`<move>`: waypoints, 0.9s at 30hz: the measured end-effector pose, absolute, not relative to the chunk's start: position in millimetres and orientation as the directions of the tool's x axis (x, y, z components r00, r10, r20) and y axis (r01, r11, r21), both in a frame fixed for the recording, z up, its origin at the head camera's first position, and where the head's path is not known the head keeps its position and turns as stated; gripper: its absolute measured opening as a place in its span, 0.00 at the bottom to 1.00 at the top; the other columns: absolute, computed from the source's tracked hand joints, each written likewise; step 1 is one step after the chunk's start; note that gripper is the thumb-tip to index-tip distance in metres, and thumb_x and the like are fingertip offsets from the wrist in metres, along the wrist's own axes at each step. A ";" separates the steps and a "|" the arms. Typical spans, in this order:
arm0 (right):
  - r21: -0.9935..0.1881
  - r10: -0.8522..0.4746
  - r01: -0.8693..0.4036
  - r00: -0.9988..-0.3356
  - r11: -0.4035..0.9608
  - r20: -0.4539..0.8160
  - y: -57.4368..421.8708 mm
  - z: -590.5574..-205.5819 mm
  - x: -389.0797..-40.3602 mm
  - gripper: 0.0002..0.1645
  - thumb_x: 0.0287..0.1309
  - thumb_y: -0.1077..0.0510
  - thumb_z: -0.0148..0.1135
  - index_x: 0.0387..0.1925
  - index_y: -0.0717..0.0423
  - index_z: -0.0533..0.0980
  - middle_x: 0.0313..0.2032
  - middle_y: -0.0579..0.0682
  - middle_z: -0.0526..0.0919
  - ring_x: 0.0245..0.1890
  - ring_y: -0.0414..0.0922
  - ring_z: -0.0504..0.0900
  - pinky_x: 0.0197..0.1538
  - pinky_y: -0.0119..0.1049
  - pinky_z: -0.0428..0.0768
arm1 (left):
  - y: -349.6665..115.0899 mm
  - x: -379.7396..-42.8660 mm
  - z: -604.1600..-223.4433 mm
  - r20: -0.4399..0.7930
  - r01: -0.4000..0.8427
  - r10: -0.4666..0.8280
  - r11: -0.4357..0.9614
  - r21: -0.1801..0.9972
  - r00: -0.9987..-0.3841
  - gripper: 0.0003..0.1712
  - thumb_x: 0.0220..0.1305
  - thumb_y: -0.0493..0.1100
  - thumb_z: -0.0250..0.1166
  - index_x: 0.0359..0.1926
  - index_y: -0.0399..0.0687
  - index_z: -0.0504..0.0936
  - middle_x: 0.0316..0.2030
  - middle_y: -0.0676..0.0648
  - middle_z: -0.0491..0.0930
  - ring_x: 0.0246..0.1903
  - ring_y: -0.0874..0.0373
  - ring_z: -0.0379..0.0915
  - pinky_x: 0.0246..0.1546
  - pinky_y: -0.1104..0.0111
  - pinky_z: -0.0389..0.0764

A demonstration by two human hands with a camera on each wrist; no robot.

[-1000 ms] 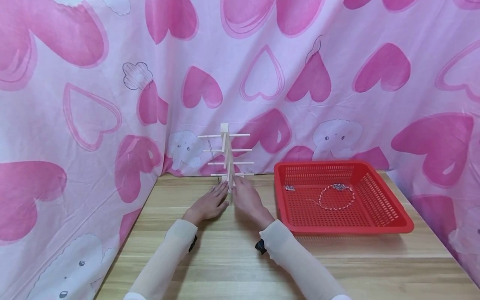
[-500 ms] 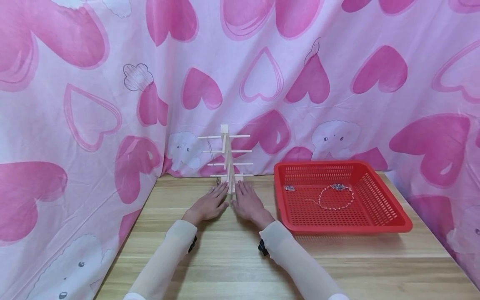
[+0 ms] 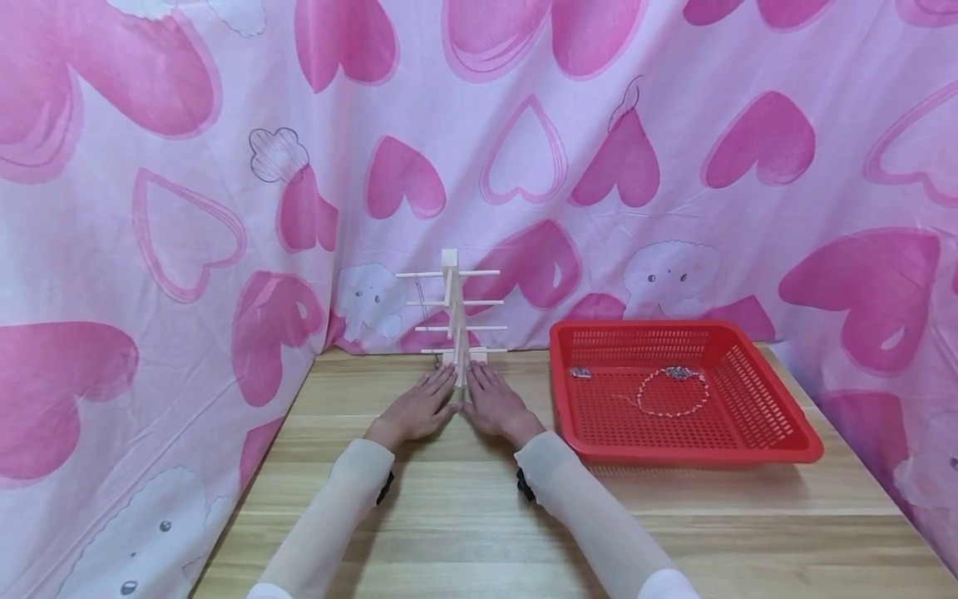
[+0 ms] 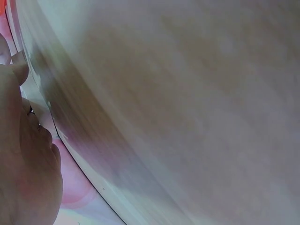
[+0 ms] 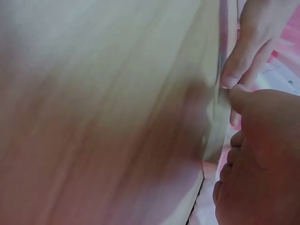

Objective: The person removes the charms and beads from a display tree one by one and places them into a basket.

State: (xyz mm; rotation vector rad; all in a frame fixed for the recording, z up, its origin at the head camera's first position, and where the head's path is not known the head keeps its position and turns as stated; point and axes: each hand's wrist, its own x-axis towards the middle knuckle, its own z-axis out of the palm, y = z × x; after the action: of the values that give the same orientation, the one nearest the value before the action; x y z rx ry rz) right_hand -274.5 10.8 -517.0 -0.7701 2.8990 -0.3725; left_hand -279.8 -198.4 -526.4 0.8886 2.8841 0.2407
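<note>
A pale wooden jewelry stand (image 3: 458,320) with several horizontal rods stands upright near the back of the table. A thin dark chain-like strand (image 3: 422,298) hangs from its upper left rod; its lower end shows near the base. My left hand (image 3: 417,406) reaches to the left side of the base, fingers straight, fingertips touching it. Mirroring it on the right side, my right hand (image 3: 496,403) also has straight fingers at the base. In the left wrist view the left hand (image 4: 28,159) shows at the edge; the right wrist view shows the right hand (image 5: 262,159).
A red plastic basket (image 3: 688,456) stands on the table (image 3: 479,516) to the right. Inside lie a beaded necklace (image 3: 674,413) with a silvery cluster and a small silvery piece (image 3: 580,373). A pink heart-patterned cloth (image 3: 509,50) hangs behind and at the sides.
My right hand has drawn back slightly from beside the stand's post and flattened, its fingers now straight at the base. The left hand has stayed at the base.
</note>
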 end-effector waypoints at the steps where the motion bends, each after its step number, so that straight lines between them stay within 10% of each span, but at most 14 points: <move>1: -0.267 -0.505 -0.475 -0.861 0.838 -0.054 11.3 -518.5 -275.4 0.47 0.83 0.38 0.45 0.85 0.63 0.48 0.86 0.61 0.48 0.87 0.58 0.46 0.88 0.52 0.50 | -198.4 -280.0 -526.6 -0.062 0.547 0.564 0.817 0.182 -0.823 0.41 0.86 0.58 0.43 0.86 0.40 0.47 0.86 0.40 0.44 0.86 0.42 0.40 0.86 0.48 0.51; 27: -0.197 -0.529 -0.505 -0.844 0.840 -0.090 14.8 -545.0 -287.3 0.52 0.82 0.29 0.35 0.87 0.57 0.38 0.87 0.54 0.39 0.88 0.52 0.38 0.89 0.46 0.43 | -203.7 -282.2 -524.6 0.021 0.577 0.588 0.786 0.223 -0.809 0.35 0.85 0.51 0.47 0.82 0.38 0.59 0.84 0.38 0.54 0.84 0.40 0.47 0.84 0.44 0.54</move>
State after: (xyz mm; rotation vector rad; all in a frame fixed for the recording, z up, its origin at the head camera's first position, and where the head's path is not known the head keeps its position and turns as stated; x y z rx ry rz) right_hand -287.3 14.8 -545.0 -0.8131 2.8771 -0.2500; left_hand -282.2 -203.7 -524.6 0.9536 2.9221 0.3400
